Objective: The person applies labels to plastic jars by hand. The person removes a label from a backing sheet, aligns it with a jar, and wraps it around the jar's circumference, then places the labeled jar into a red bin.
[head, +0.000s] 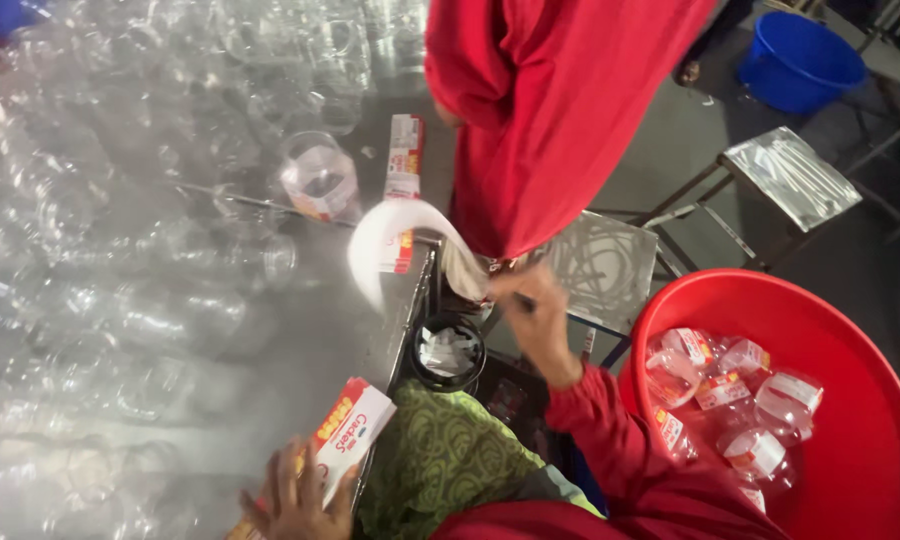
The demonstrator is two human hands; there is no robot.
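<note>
Illumination is bright and diffuse, from overhead. Strong glare washes out the clear plastic jars [120,250] across the left half — outlines merge into white haze. The curling white label strip [385,250] shows motion blur. The red tub [870,400] is sharp and saturated. Shadows are soft — darkest below the table edge [410,310].

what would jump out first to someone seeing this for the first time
The big round red plastic tub at lower right, holding clear labelled jars. A mass of clear empty plastic jars covers the metal table on the left. At centre, the right hand pulls a curling white label strip.
</note>
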